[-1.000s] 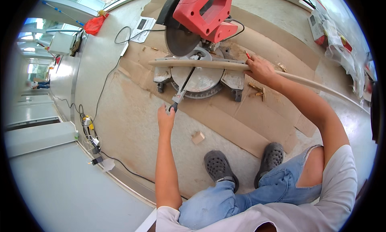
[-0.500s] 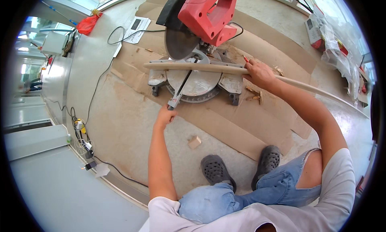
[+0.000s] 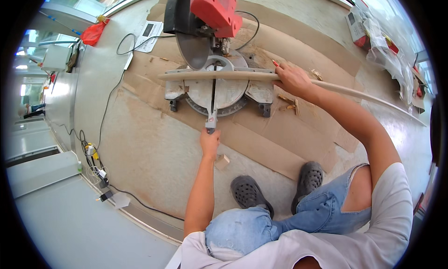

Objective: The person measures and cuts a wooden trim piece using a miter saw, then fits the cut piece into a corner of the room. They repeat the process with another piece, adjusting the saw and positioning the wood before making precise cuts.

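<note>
A red miter saw [image 3: 214, 12] with its dark blade raised stands on a round metal base [image 3: 228, 91]. My left hand [image 3: 210, 139] is closed on the grey-and-black handle [image 3: 211, 122] at the front of the rotating table, which now points straight toward me. A long pale wooden strip [image 3: 247, 75] lies across the base and extends far to the right. My right hand [image 3: 294, 78] grips this strip right of the slot, with a red pencil-like item [image 3: 275, 63] poking up from the fingers.
Cardboard [image 3: 298, 143] underlies the saw, with wood offcuts [image 3: 287, 103] and a small block [image 3: 222, 161]. Cables and plugs [image 3: 91, 152] run along the left. A red bag [image 3: 92, 35] is at upper left, plastic-wrapped items [image 3: 382, 49] at upper right. A distant person [image 3: 32, 108] is at far left.
My left hand and the table's handle have swung right, from angled down-left to straight down. The saw head has turned with them. The strip stays under my right hand.
</note>
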`<control>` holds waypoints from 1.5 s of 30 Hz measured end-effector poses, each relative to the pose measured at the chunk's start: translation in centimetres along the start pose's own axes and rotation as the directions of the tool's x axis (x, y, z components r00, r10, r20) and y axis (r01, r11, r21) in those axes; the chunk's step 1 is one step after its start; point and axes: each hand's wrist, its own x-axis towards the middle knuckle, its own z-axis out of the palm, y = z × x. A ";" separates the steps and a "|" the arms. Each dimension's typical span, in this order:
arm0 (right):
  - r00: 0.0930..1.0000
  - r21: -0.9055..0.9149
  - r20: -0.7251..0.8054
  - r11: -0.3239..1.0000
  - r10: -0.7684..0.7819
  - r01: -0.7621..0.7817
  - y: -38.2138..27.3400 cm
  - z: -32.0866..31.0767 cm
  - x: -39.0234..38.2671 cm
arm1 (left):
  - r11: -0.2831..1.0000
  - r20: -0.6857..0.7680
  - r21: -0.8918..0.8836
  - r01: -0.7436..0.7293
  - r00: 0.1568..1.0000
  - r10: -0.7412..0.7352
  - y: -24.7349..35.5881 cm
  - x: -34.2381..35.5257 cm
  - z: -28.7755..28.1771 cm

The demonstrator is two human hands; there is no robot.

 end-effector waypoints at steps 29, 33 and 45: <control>0.999 -0.066 -0.030 0.997 -0.038 0.036 0.3 0.8 0.4 | 0.890 0.124 -0.448 0.082 0.992 -0.029 -0.1 -4.7 15.2; 0.996 -0.078 -0.046 0.995 -0.070 0.067 0.6 0.9 0.5 | 0.917 0.122 -0.390 0.080 0.992 -0.035 -0.1 -4.9 13.8; 0.999 -0.070 0.040 0.997 -0.037 0.040 -0.2 0.0 0.7 | 0.970 0.156 -0.235 0.055 0.988 -0.018 -0.5 -4.3 6.4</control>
